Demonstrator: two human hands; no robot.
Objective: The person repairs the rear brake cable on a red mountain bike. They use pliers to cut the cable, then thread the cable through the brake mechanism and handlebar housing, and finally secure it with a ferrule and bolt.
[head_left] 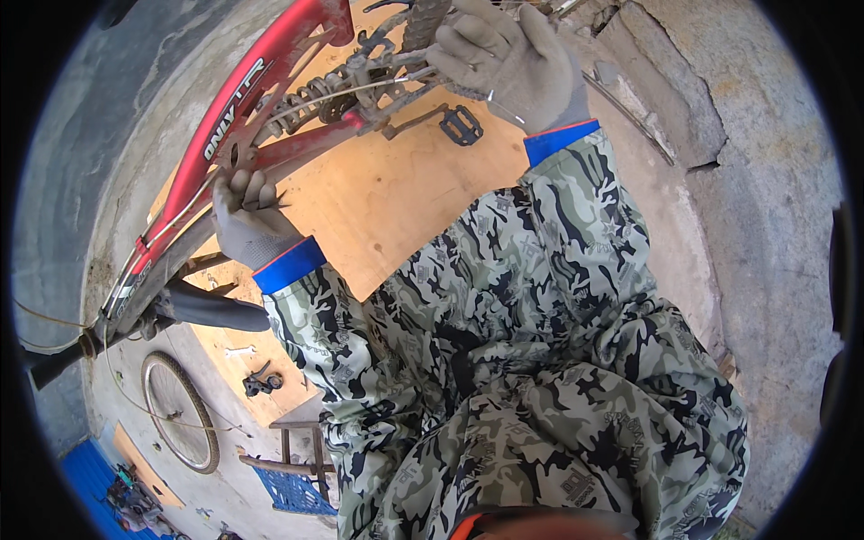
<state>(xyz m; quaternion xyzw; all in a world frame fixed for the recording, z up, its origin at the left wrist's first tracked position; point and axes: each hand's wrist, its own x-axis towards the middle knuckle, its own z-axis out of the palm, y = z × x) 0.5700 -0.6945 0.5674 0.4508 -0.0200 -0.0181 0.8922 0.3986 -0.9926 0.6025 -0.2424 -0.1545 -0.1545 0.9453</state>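
A red bicycle frame (216, 135) slants across the upper left, with a coil-spring shock (310, 101) beside it. My left hand (247, 216), in a grey work glove, is against the frame's lower side with fingers curled in; whatever they grip is hidden. A pale cable (355, 90) runs past the shock toward my right hand (517, 67), also gloved. That palm faces me, its fingers loosely bent and apart near the rear wheel's tire (423, 22). Thin light wire pieces show at the palm's lower edge. Below sits a black pedal (461, 126) on its crank arm.
A plywood board (387, 202) lies beneath the bike, bearing a wrench (240, 351) and a black bike part (262, 382). Lower left, a loose wheel (180, 412) rests near a blue crate (292, 490). Cracked concrete (693, 135) is at right.
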